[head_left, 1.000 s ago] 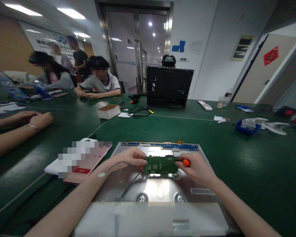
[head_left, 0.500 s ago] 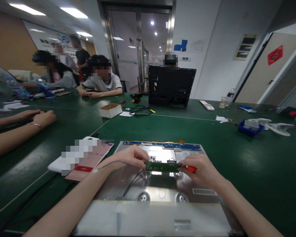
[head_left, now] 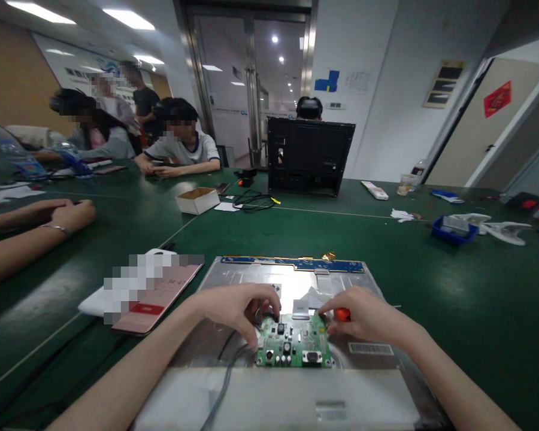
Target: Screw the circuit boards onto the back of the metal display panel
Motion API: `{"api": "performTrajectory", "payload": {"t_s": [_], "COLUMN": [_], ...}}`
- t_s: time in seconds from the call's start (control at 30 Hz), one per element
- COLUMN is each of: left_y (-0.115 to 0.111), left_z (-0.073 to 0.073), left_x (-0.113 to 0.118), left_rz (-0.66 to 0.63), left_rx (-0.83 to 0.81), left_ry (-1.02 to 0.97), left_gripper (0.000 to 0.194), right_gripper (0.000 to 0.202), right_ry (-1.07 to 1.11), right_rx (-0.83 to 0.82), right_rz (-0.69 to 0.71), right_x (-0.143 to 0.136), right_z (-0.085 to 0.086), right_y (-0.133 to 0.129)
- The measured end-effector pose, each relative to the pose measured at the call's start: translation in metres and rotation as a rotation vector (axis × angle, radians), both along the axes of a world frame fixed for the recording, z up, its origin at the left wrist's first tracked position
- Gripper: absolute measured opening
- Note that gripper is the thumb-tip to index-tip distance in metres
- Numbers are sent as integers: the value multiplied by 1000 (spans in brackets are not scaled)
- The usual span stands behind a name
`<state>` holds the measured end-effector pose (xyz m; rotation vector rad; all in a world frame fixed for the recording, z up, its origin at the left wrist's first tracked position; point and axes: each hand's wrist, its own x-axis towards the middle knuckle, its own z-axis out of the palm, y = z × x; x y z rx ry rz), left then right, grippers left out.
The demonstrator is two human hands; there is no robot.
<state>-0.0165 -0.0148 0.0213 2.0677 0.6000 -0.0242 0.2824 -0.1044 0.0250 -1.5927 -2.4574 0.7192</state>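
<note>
A green circuit board lies face up, about flat, over the metal back of a display panel. My left hand grips its left side, thumb at the side edge and fingers at the upper corner. At the right edge, my right hand pinches the board with fingertips. An orange handle end is tucked in that same hand; the rest of that tool is mostly hidden. A flat ribbon cable meets the board's top edge. Grey wires run down from near my left thumb.
A blue board strip runs along the panel's far edge. Left of it lie a pink phone and a white object. Farther off are a cardboard box, a black monitor housing and a blue tray. A co-worker's hands rest at left.
The circuit board has tilted from edge-on to face up and come down toward me onto the panel. Both hands moved with it, and the grey wires shifted.
</note>
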Motion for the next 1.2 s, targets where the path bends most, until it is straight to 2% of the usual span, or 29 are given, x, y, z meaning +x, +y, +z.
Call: {"api": "performTrajectory", "payload": {"t_s": [0.13,0.33,0.4,0.7,0.83,0.93,1.03,1.1,1.2], "left_y": [-5,-8,-8,-11,-7,-2,4,6,6], "left_z": [-1,0,1,3,2,-4,-16,-23,-30], "left_x": [5,7,7,8,7,9,15,20,28], "left_rz": [59,66,49,37,23,114,356,496,548], "left_rx": [49,127,141,201,146,129,282,411,525], "left_ry": [-1,46,58,38,-29,-78,-153,-202,-208], "left_gripper": [59,58,59,56,46,26,31,32,30], "right_gripper": [30,71,76,64,45,27,21,21,31], "right_ry": [-9,-6,-12,-2,101,286,673,1015,1373], "right_rx": [-4,-68,-55,-6,15,129,245,223,55], "right_rz": [-15,23,37,51,37,-37,-140,-226,-320], "right_x": [2,-4,-8,-7,-1,7,17,22,25], "right_z": [1,-1,-2,-7,-2,7,16,19,13], "right_y": [0,-5,-7,-7,-6,-7,-10,-9,-3]}}
